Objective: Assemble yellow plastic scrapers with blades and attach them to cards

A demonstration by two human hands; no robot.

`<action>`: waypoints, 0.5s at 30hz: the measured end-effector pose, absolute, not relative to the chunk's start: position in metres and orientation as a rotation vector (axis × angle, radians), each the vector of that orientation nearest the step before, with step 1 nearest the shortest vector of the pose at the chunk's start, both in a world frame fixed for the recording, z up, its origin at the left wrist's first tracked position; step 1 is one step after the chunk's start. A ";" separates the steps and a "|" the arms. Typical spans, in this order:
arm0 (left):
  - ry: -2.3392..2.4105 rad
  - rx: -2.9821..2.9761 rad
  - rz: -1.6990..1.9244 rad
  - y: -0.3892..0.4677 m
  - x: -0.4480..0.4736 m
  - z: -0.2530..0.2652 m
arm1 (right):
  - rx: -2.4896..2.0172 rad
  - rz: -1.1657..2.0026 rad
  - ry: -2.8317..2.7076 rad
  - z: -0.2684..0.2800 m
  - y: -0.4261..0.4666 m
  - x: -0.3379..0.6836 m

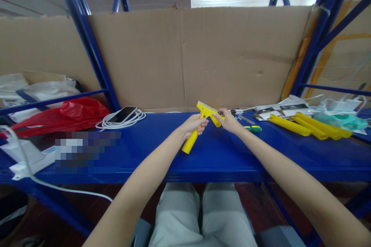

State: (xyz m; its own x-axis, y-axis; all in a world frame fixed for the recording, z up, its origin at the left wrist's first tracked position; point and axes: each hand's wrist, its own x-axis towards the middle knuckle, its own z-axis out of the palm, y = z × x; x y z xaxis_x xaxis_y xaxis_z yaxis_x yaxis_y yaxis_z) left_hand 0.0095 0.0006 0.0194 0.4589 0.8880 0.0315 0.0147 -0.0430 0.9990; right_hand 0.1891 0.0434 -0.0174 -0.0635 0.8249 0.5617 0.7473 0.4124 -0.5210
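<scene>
Above the middle of the blue tabletop is a yellow T-shaped scraper (189,143) with a pale strip along its wide head. My left hand (193,124) is wrapped around its handle just below the head, and the handle's lower end points down toward me. At the right end of the head, my right hand (228,122) pinches the yellow part with thumb and fingers. Its fingers partly hide that end. Just right of my right hand, a green and yellow screwdriver handle (253,128) lies on the table.
Several yellow tube-like handles (290,126) and flat packets (265,113) lie at right. A phone (124,114) rests on a coiled white cable (101,124) at left, near a red plastic bag (78,114) and a white power strip (34,162). Cardboard (145,61) stands behind.
</scene>
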 end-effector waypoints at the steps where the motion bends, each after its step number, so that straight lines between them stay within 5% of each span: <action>1: 0.849 1.430 0.872 0.001 0.010 0.019 | -1.392 0.086 -1.830 -0.015 0.043 0.190; 9: 0.897 1.342 0.956 0.019 0.003 0.014 | -1.938 -0.088 -2.010 0.016 0.030 0.241; 15: 1.063 1.250 1.011 0.038 -0.014 0.011 | -2.067 0.173 -2.260 0.015 0.034 0.296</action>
State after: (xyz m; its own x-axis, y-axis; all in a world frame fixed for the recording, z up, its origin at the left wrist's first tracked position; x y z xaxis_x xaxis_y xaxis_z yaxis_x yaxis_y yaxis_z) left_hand -0.0136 0.0383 0.0107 0.2183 0.9742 -0.0577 -0.0092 0.0612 0.9981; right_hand 0.2961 0.0338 0.0153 -0.0908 0.9956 -0.0213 0.9873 0.0871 -0.1329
